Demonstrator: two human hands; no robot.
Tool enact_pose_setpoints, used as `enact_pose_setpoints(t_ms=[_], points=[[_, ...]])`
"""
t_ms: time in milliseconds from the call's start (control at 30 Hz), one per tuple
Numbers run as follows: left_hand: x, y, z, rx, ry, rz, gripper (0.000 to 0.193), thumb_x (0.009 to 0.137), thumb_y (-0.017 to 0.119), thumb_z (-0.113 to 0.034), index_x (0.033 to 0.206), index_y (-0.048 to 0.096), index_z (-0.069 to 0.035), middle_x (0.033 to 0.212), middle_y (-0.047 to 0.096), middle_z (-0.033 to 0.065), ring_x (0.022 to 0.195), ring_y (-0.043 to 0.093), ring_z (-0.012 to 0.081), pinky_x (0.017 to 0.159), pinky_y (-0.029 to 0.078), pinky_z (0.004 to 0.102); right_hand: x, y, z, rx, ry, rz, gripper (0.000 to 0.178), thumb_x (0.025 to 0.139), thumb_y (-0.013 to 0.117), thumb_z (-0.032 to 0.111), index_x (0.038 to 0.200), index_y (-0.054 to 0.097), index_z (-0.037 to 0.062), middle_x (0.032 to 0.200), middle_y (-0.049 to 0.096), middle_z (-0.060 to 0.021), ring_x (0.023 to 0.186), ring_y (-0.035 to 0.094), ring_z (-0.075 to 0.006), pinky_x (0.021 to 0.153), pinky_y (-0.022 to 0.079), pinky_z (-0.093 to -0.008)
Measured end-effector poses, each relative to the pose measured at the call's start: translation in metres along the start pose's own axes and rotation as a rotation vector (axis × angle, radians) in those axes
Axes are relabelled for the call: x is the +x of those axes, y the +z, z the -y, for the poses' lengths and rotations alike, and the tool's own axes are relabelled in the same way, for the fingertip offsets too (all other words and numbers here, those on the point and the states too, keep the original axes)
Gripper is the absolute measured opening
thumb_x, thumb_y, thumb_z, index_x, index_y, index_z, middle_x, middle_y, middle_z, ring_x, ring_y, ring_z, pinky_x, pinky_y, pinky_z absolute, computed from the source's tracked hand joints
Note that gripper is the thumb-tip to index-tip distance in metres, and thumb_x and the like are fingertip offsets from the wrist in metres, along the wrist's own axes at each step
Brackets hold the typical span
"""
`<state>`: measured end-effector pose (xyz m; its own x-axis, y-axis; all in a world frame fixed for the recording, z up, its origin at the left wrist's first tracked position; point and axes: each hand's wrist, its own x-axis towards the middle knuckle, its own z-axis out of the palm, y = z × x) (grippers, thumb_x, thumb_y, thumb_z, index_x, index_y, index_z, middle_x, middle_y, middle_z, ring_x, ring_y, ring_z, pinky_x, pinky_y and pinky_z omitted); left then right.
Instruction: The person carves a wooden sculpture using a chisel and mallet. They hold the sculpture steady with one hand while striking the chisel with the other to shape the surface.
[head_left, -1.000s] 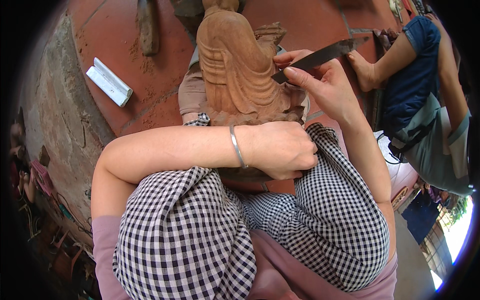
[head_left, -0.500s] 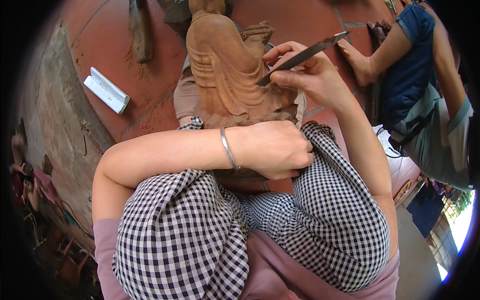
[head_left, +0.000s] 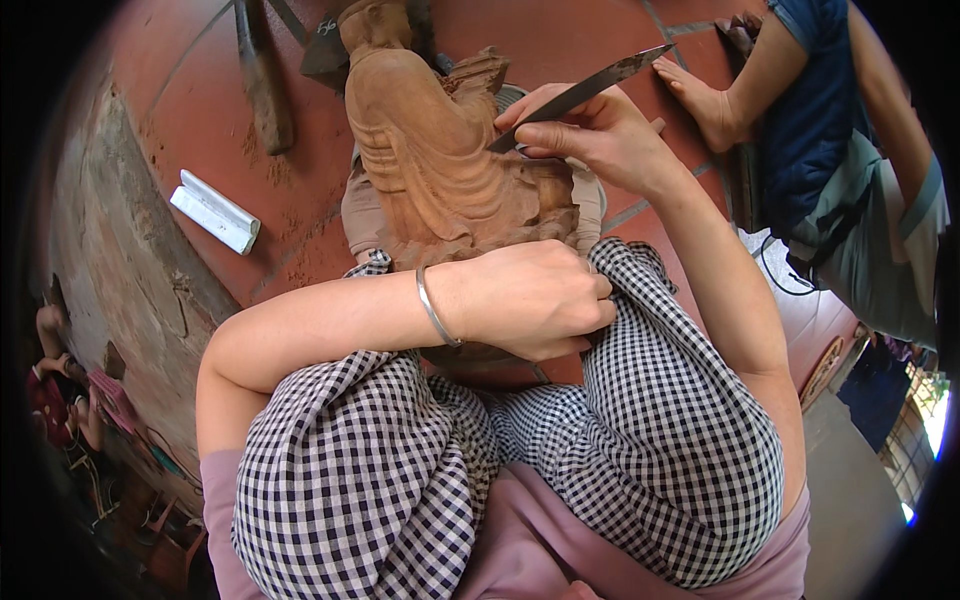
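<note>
The wooden statue (head_left: 430, 150) is just left of the right hand (head_left: 600, 140), its long axis going from far head to near base. The right fingers pinch a dark blade (head_left: 598, 82) slanting toward it; the left hand (head_left: 535, 295), clenched, lies nearer the base.

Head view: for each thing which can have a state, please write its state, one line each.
Right hand: closed on the dark blade.
Dark blade: held slanting, lower end by the carved statue; contact unclear.
Left hand: fingers curled, by the checked trousers; grip hidden.
Carved statue: base toward the checked trousers.
Bracelet: worn on the left arm.
White block: lying on the tiled floor.
Brown tool: lying, far end cut off.
</note>
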<state>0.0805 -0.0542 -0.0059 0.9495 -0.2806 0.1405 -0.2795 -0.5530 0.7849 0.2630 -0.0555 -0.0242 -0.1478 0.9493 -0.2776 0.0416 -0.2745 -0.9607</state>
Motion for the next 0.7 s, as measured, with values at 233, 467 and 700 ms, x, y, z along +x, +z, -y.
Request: enact_pose_setpoints(t_ms=[233,467,700], points=[[0.001,0.0,0.004,-0.007,0.01,0.001,0.029,0.075,0.074,-0.021,0.092,0.062,-0.001,0.085,0.062,0.0116,0.081,0.066,0.0297,0.073,0.054,0.0423,0.003,-0.004,-0.006,-0.059,-0.101,-0.069,0.02,0.091,0.075,0.017,0.1,0.073,-0.0003,0.096,0.072,-0.0052,0.088,0.069,-0.0136,0.079,0.057,-0.0277],[0.005,0.001,0.006,0.033,0.008,0.004,0.023,0.074,0.072,-0.018,0.086,0.063,0.0,0.083,0.063,0.0119,0.08,0.067,0.0295,0.072,0.054,0.0421,-0.016,-0.003,0.012,0.144,0.192,-0.222,0.024,0.093,0.069,0.017,0.1,0.068,-0.0054,0.09,0.071,-0.0095,0.079,0.071,-0.0146,0.068,0.061,-0.0255],[0.012,0.008,0.011,0.093,-0.013,-0.023,0.019,0.069,0.067,-0.012,0.083,0.064,0.001,0.079,0.063,0.0126,0.076,0.067,0.0305,0.071,0.055,0.0423,0.0,0.005,0.021,-0.093,0.257,-0.093,0.036,0.09,0.072,0.024,0.112,0.068,-0.0036,0.092,0.071,-0.0071,0.077,0.067,-0.0112,0.07,0.054,-0.0247]])
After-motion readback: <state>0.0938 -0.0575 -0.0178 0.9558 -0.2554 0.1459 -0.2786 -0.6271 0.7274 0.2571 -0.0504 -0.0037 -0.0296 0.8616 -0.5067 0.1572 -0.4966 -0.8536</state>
